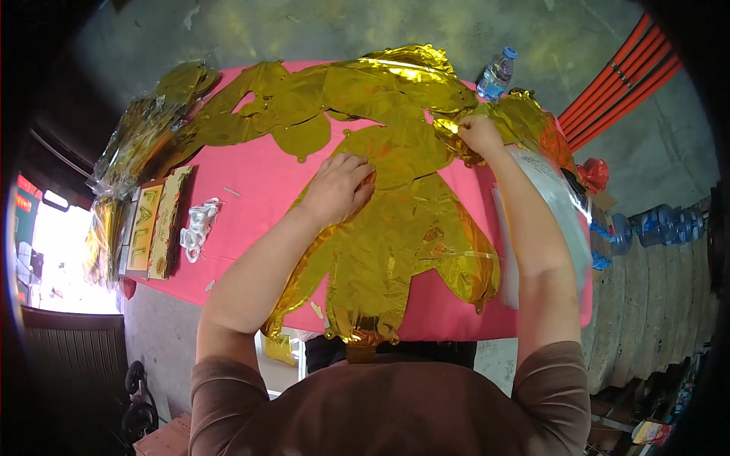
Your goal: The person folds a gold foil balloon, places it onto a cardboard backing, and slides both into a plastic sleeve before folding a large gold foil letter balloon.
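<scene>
A large flat gold foil balloon (369,258) lies uninflated in front of me, its lobes reaching the near edge of the table. My left hand (338,186) rests on its upper left part, palm down with the fingers slightly bent on the foil. Farther right, my right hand (480,137) is closed on crumpled gold foil at the balloon's upper right; the fingertips are partly hidden. More flat gold foil balloons (293,99) spread in an overlapping row along the far side, with a shiny folded stack (411,64) at the back.
A pink-covered table (236,254) bears everything. On the left are clear-wrapped foil packs (141,148), printed card packages (148,228) and white ribbon (199,228). A water bottle (496,74) stands at the back right, and clear plastic sleeves (544,205) lie beside my right forearm.
</scene>
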### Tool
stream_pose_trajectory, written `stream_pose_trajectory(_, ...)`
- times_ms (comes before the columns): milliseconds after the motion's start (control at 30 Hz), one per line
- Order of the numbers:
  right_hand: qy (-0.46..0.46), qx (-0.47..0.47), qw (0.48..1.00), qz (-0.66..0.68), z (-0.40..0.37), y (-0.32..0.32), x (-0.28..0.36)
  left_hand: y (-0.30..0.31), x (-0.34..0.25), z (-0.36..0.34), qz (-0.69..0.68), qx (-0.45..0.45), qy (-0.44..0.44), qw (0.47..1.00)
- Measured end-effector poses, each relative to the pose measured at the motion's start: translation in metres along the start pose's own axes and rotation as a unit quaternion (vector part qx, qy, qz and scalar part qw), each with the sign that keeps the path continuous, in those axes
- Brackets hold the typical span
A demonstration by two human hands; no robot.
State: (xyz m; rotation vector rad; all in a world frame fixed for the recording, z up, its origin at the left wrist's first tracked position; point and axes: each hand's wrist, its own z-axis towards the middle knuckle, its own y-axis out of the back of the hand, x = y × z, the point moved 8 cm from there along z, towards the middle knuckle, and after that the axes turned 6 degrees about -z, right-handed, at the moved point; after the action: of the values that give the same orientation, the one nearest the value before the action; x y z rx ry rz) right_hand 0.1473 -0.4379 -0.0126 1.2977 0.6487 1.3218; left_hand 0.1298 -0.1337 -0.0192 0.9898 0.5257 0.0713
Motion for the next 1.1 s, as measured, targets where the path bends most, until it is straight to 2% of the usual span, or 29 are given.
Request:
stream_pose_trajectory(67,-0.056,0.039,0.998,0.011,0.001,-0.009,0.001,0.001,0.001,0.0,-0.003,0.002,0.004,1.0)
stream_pose_trajectory(100,-0.055,0.04,0.998,0.012,0.004,-0.014,-0.005,0.001,0.0,0.0,-0.005,0.004,0.003,1.0)
stream_pose_trajectory(167,-0.031,0.033,0.991,0.123,0.013,-0.028,-0.02,0.001,0.0,0.0,-0.008,0.004,0.001,1.0)
stream_pose_trajectory(200,-0.031,0.033,0.991,0.122,0.011,-0.026,-0.018,0.0,0.001,0.0,-0.007,0.003,0.0,1.0)
stream_pose_trajectory(267,-0.16,0.023,0.926,0.342,0.001,-0.028,-0.034,0.0,0.001,0.0,-0.006,0.002,-0.001,1.0)
stream_pose_trajectory(300,-0.16,0.022,0.926,0.341,0.002,-0.029,-0.034,0.0,0.001,0.0,-0.005,0.005,-0.003,1.0)
stream_pose_trajectory(367,-0.182,-0.022,0.883,0.431,0.001,-0.028,-0.041,0.0,0.0,0.001,-0.005,0.006,-0.008,1.0)
stream_pose_trajectory(500,-0.197,-0.026,0.889,0.412,0.007,-0.034,-0.055,0.001,-0.001,0.0,-0.006,0.007,-0.003,1.0)
stream_pose_trajectory(567,-0.207,-0.01,0.909,0.361,0.012,-0.039,-0.065,0.001,-0.001,0.001,-0.006,0.009,-0.001,1.0)
stream_pose_trajectory(633,-0.205,-0.005,0.909,0.364,0.011,-0.035,-0.06,0.001,-0.001,0.0,-0.004,-0.01,-0.009,1.0)
stream_pose_trajectory(800,-0.224,-0.01,0.9,0.373,0.002,-0.025,-0.046,-0.002,0.002,0.001,-0.004,0.006,0.001,1.0)
stream_pose_trajectory(867,-0.242,0.049,0.898,0.364,0.003,-0.034,-0.05,-0.001,0.001,0.001,0.004,0.004,-0.003,1.0)
stream_pose_trajectory(900,-0.24,0.047,0.899,0.364,0.003,-0.031,-0.046,0.0,0.0,0.001,0.002,0.003,-0.004,1.0)
stream_pose_trajectory(967,-0.191,0.029,0.938,0.289,0.0,-0.021,-0.034,0.0,0.0,0.0,-0.001,0.002,-0.004,1.0)
stream_pose_trajectory(1000,-0.19,0.029,0.938,0.289,0.001,-0.027,-0.036,-0.001,0.001,0.0,-0.001,0.003,-0.006,1.0)
stream_pose_trajectory(1067,-0.047,-0.101,0.96,0.255,0.009,-0.02,-0.029,-0.001,0.0,0.0,-0.001,0.003,-0.007,1.0)
stream_pose_trajectory(1100,-0.046,-0.102,0.96,0.255,0.008,-0.019,-0.026,-0.001,0.0,0.0,-0.001,0.007,-0.005,1.0)
